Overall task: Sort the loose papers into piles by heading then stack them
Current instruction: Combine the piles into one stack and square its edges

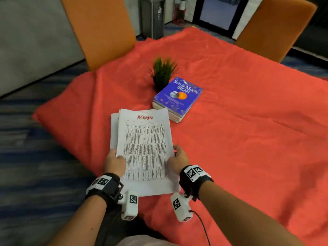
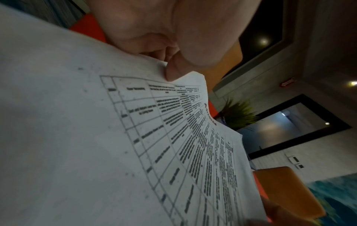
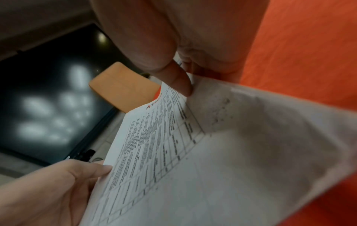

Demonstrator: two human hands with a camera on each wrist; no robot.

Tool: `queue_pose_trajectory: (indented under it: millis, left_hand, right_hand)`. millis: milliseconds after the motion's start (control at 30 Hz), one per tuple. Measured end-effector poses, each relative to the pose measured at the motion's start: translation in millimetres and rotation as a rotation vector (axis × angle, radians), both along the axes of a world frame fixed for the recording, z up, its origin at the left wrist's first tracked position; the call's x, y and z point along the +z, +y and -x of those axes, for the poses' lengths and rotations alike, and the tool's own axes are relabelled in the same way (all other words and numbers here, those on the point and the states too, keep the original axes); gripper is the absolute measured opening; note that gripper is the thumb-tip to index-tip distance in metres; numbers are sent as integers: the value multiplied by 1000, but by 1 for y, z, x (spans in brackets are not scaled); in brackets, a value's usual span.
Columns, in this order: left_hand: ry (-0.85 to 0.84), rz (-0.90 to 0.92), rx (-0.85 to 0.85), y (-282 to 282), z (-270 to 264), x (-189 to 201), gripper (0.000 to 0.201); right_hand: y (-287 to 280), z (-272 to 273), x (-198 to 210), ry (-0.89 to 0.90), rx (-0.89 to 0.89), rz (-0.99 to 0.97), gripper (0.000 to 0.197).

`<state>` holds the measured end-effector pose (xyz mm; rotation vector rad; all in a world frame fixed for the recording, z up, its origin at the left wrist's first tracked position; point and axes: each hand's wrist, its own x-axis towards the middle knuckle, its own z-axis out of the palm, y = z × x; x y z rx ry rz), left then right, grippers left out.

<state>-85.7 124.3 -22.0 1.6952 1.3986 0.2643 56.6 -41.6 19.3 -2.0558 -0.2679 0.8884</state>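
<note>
Head view: left hand [image 1: 115,161] and right hand [image 1: 178,159] pinch a sheaf of papers [image 1: 144,150] headed ADMIN at frame centre, above the red-covered surface [image 1: 248,121]; sorting seems unstarted, so separating sheets likely comes next.

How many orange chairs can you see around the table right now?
2. One orange chair stands at the table's far left edge, the other orange chair at the far right edge. Any chair on the near side would be out of view.
</note>
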Motion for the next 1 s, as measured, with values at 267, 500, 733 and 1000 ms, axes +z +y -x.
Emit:
queue_pose_trajectory:
  millis: [267,500,733,1000]
  left_hand:
    - [209,-51,44,28,11,-27,30]
    - [208,75,36,39,6,-30,60]
    - [283,177,-49,63,3,-31,66]
    - [305,172,-107,69,10,-22,57]
  right_hand:
    - [45,3,-26,-109,80,261,53]
    - [57,-3,-40,-18,39,309,65]
    - [60,-6,-29,182,-20,242,37]
    - [56,9,-40,245,-16,116,36]
